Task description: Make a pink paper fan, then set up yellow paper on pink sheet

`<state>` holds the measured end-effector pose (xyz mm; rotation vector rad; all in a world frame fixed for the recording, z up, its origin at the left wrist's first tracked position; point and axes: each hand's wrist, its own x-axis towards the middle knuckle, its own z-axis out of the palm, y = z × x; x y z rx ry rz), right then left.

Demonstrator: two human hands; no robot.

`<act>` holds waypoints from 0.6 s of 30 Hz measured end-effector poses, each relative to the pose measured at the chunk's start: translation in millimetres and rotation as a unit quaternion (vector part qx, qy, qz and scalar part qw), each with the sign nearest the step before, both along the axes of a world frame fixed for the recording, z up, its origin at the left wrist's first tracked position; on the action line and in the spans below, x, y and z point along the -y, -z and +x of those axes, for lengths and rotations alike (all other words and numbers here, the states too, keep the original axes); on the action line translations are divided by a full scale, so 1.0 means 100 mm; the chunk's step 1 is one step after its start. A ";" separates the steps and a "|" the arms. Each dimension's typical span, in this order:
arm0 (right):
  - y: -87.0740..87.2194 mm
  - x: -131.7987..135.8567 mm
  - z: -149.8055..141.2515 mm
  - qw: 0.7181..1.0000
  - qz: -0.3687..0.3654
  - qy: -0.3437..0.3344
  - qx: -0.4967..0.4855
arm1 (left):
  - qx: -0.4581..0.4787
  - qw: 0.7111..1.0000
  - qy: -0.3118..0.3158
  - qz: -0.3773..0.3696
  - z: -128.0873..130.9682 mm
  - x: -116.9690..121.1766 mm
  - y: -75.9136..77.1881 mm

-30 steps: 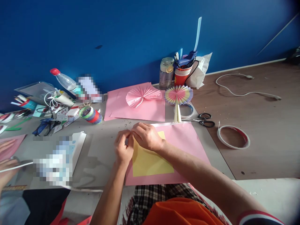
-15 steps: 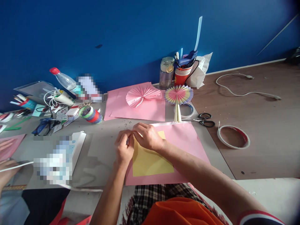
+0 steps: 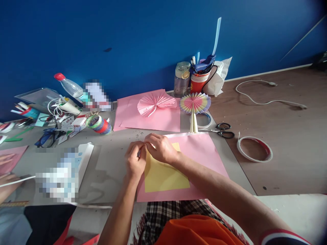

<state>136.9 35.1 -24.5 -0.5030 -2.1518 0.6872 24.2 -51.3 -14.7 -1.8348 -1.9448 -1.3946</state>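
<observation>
My left hand (image 3: 136, 158) and my right hand (image 3: 161, 147) meet at the top left corner of a yellow sheet of paper (image 3: 165, 177). Both are closed in a pinch with fingertips touching; whatever they hold between them is too small or hidden to make out. The yellow sheet lies flat on a larger pink sheet (image 3: 204, 156), partly covered by my right hand and forearm. Just beyond the pink sheet's far edge stands a pleated paper fan (image 3: 195, 103) in pink, yellow and purple, with a pale folded handle.
A pink pleated fan (image 3: 155, 103) rests on pink sheets (image 3: 127, 115) at the back. Scissors (image 3: 224, 130) and a tape roll (image 3: 255, 160) lie to the right. A bottle (image 3: 182, 80) and a red cup (image 3: 199, 83) stand by the wall. Another person's hand (image 3: 9, 185) is at far left.
My two hands stay pinched together at the same corner, with hardly any movement. The papers have not moved.
</observation>
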 end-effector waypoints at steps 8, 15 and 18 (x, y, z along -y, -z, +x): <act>-0.02 0.01 0.02 0.999 0.046 0.003 0.022 | 0.001 1.000 -0.015 -0.002 -0.01 0.01 0.00; -0.01 0.01 0.01 0.997 0.070 0.013 0.036 | -0.002 1.000 -0.008 0.000 -0.02 0.00 0.03; 0.00 0.01 0.00 0.997 0.074 0.016 0.029 | 0.005 1.000 -0.007 -0.005 -0.02 0.00 0.03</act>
